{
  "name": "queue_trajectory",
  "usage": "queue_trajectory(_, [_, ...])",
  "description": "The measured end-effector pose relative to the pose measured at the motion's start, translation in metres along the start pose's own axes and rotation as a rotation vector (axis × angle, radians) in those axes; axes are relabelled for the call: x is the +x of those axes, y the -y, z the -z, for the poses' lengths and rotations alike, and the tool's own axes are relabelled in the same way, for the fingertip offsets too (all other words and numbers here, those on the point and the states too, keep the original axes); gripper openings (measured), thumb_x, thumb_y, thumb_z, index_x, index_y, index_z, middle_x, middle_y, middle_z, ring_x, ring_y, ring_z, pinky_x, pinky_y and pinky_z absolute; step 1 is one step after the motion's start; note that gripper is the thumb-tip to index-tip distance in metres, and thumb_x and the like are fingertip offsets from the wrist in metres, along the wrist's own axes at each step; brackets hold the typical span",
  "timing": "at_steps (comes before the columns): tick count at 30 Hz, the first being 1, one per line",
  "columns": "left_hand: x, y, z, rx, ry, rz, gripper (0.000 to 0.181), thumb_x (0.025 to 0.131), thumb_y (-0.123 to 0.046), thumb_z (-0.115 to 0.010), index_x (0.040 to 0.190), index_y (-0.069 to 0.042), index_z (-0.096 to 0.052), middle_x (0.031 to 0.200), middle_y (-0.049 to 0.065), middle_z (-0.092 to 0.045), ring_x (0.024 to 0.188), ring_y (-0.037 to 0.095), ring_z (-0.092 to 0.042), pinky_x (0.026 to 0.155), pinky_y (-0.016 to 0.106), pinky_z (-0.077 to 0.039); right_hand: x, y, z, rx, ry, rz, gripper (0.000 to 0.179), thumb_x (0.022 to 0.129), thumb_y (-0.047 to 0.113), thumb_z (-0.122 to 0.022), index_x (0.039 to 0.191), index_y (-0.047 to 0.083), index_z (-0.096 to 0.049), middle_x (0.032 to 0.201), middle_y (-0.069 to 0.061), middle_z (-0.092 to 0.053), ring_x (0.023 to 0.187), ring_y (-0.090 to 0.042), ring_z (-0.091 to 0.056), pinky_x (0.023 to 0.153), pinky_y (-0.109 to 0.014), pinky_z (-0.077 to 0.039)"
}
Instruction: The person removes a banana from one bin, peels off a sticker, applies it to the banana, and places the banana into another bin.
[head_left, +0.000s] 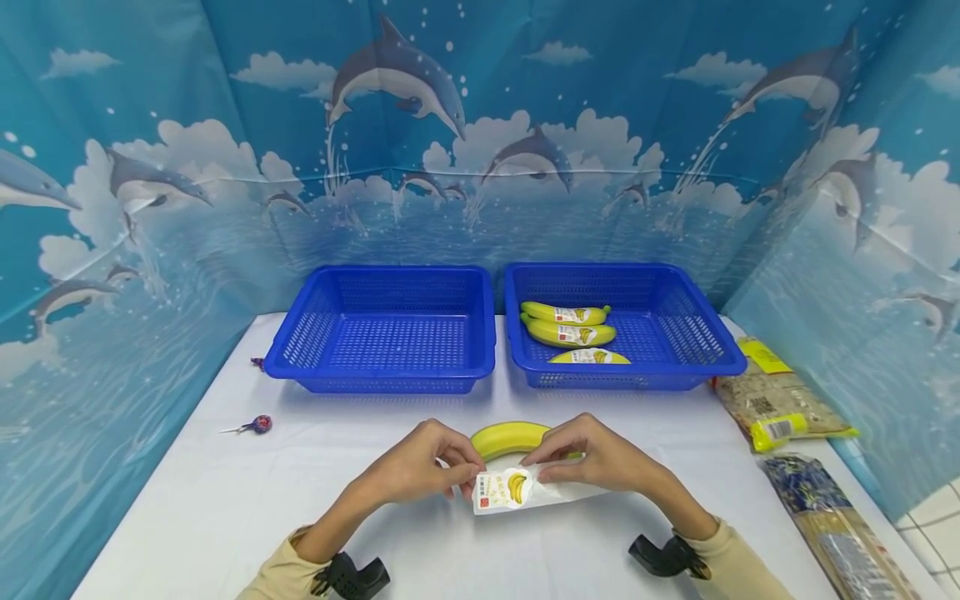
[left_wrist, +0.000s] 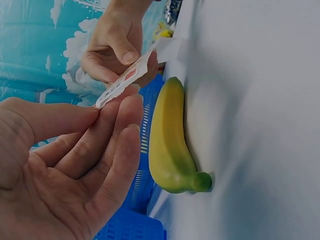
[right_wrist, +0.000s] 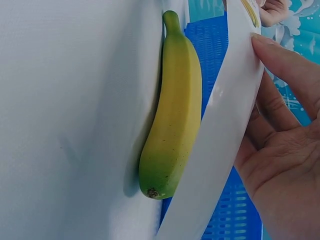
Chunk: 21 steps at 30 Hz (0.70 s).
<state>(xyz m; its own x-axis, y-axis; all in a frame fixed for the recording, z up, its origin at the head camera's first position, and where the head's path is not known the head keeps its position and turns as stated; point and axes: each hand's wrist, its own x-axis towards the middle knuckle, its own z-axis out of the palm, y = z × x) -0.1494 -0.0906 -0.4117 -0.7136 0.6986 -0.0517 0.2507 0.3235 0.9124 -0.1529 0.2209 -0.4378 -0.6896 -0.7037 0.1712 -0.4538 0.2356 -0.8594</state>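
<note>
A white label strip point(head_left: 498, 492) printed with a banana picture is stretched between both hands, in front of a loose banana. My left hand point(head_left: 427, 468) pinches its left end between thumb and fingertips, as the left wrist view shows at the label edge point(left_wrist: 125, 82). My right hand point(head_left: 600, 454) pinches the strip near its middle, thumb on the near face and fingers behind. From there the blank white tail point(right_wrist: 220, 115) runs on past the right hand. The yellow banana point(head_left: 510, 437), green at its ends, lies unlabelled on the white table point(left_wrist: 260, 125), touched by neither hand.
Behind the hands stand two blue baskets. The left basket point(head_left: 382, 385) holds nothing; the right basket point(head_left: 615, 379) holds three labelled bananas point(head_left: 573, 335). A lollipop point(head_left: 261, 424) lies at the left. Two plastic food packs point(head_left: 772, 392) lie along the right edge.
</note>
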Motion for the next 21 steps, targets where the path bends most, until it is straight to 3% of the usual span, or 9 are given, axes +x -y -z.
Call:
queue_trajectory(8, [0.002,0.003,-0.003,-0.015,-0.01,0.011,0.007,0.101,-0.003,-0.075,0.098,-0.002,-0.081,0.082,0.011,-0.078,0.077,0.037,-0.076,0.066,0.051,-0.065,0.0,0.003,-0.002,-0.024,0.004,-0.017,0.026,0.094,0.009,-0.084,0.12,0.005,-0.082,0.111,-0.003,-0.082,0.097,-0.014,-0.077,0.093,-0.036,-0.065])
queue_trajectory(14, [0.002,0.005,-0.006,-0.035,-0.009,0.007,0.007,0.101,-0.005,-0.075,0.099,-0.002,-0.081,0.083,0.018,-0.079,0.078,0.041,-0.077,0.067,0.056,-0.065,0.003,0.006,-0.008,-0.022,0.013,0.057,0.028,0.094,0.01,-0.085,0.12,0.004,-0.08,0.114,-0.006,-0.081,0.101,-0.024,-0.078,0.092,-0.04,-0.065])
queue_trajectory(21, [0.004,0.006,-0.012,-0.044,0.001,-0.009,0.008,0.101,-0.006,-0.075,0.098,-0.002,-0.081,0.08,0.012,-0.078,0.071,0.022,-0.075,0.066,0.056,-0.065,0.007,0.009,-0.018,-0.013,0.005,0.149,0.021,0.095,0.009,-0.084,0.115,0.004,-0.081,0.107,-0.007,-0.081,0.095,-0.018,-0.076,0.085,-0.038,-0.066])
